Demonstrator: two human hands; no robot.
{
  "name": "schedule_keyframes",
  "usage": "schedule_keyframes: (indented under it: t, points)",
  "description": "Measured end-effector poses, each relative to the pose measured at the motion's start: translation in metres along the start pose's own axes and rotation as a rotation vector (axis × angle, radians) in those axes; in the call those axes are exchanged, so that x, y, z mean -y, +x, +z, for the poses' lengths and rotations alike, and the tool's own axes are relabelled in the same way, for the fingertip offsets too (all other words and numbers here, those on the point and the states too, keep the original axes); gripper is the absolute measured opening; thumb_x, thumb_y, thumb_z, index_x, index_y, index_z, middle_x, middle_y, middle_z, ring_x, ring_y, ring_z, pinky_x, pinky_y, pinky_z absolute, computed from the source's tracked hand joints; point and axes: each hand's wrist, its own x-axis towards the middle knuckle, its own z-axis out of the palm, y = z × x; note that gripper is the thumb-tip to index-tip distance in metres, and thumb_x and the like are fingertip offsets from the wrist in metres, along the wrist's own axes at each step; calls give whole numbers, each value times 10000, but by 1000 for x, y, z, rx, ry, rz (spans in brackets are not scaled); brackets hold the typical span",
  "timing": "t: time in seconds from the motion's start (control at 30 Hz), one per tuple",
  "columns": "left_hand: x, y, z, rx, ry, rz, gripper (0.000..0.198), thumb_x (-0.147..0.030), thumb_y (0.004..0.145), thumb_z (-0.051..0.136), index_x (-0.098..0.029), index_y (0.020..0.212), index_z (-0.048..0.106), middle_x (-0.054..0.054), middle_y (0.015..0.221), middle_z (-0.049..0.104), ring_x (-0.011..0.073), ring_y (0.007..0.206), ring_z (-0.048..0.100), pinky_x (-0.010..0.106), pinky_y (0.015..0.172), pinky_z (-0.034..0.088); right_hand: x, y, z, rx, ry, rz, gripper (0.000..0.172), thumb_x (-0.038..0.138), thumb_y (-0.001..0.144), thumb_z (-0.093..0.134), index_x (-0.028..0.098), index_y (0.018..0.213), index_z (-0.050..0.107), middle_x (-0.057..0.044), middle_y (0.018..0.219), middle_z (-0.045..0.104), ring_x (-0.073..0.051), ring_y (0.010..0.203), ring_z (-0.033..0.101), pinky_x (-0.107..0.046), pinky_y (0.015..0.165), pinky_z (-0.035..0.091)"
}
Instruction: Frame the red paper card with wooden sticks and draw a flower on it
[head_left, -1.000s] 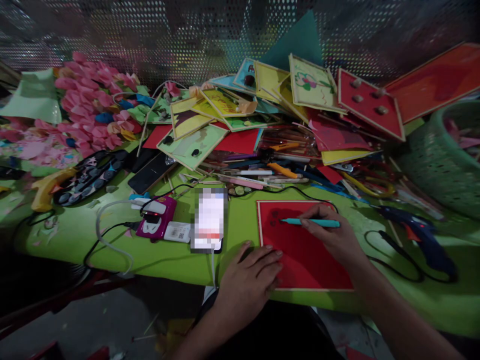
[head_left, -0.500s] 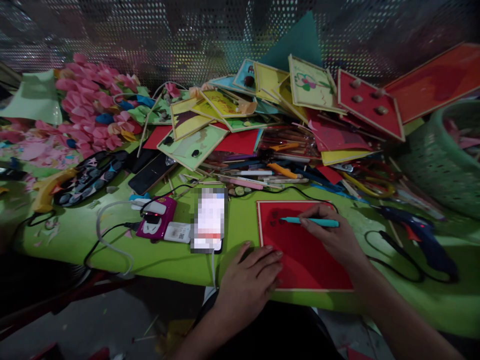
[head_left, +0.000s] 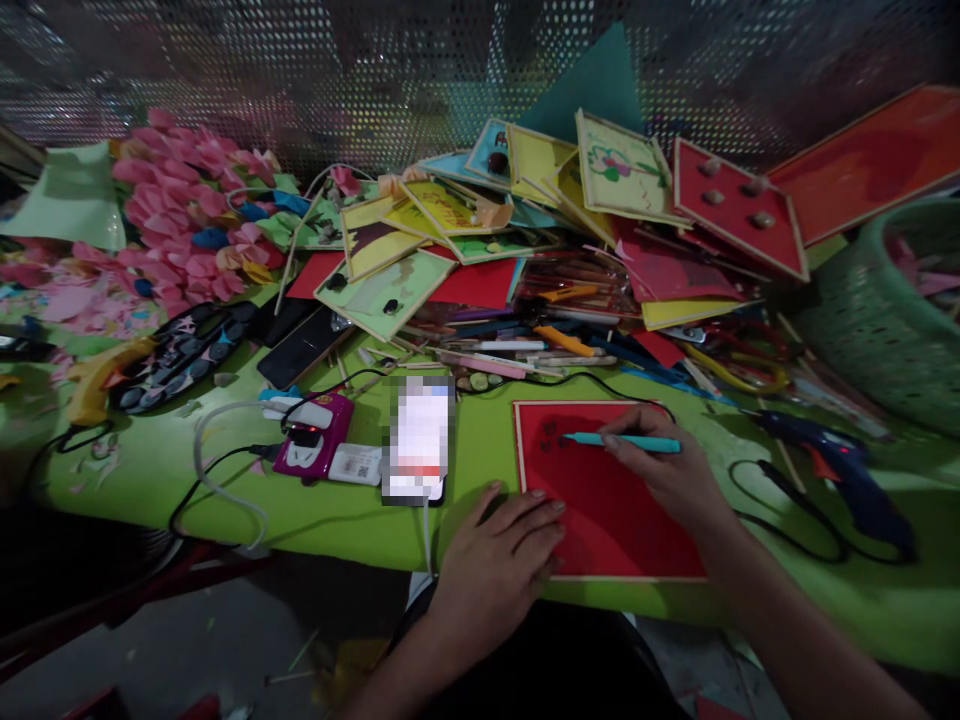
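A red square card [head_left: 607,520] with a pale wooden border lies on the green table [head_left: 480,440] in front of me. My right hand [head_left: 667,475] is closed around a teal pen [head_left: 622,441], whose tip touches the card near small dark marks at its upper left. My left hand [head_left: 499,560] lies flat with fingers stretched out, pressing the card's lower left corner at the table's near edge.
A phone [head_left: 420,437] on a cable and a purple device [head_left: 311,445] lie left of the card. A blue glue gun [head_left: 840,470] sits to the right, a green basket [head_left: 885,310] beyond it. Piled cards [head_left: 525,200], pens [head_left: 525,345] and pink paper flowers [head_left: 187,220] fill the back.
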Motion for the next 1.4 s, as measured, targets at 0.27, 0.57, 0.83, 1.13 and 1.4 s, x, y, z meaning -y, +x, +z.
schedule_keyframes:
  t: [0.27, 0.57, 0.83, 1.13, 1.4]
  points:
    - [0, 0, 0, -16, -7, 5, 249, -298, 961, 576, -277, 1199, 647, -64, 1335, 686, 93, 1307, 573, 346, 1253, 237, 5, 0, -1, 0, -12, 18, 141, 350, 768, 732, 235, 758, 651, 0, 689, 609, -157, 606, 503, -285, 553, 394]
    - [-1, 0, -1, 32, 3, -11, 250, -318, 957, 581, -284, 1195, 647, -69, 1346, 677, 98, 1314, 568, 378, 1225, 313, 3, -1, -3, -28, 35, 67, 182, 388, 781, 740, 244, 758, 632, 6, 649, 582, -153, 583, 472, -279, 528, 370]
    - [0, 0, 0, 13, -1, 4, 261, -311, 964, 564, -280, 1208, 651, -44, 1336, 687, 107, 1318, 568, 380, 1235, 293, 5, -1, 0, -23, 19, 37, 206, 412, 781, 749, 240, 769, 636, 1, 687, 598, -157, 611, 497, -284, 554, 398]
    - [1, -2, 2, -7, -11, 11, 259, -315, 965, 566, -277, 1209, 641, -55, 1347, 679, 106, 1321, 564, 378, 1247, 267, 5, 0, 2, -17, -1, 25, 187, 387, 779, 742, 228, 777, 645, -3, 707, 609, -151, 614, 502, -281, 556, 401]
    - [-1, 1, -2, -4, 1, 4, 244, -309, 963, 568, -276, 1189, 653, -52, 1326, 692, 101, 1306, 577, 372, 1232, 305, 6, 0, 1, -37, -3, 42, 147, 369, 785, 732, 246, 780, 651, -6, 718, 622, -164, 633, 513, -291, 570, 406]
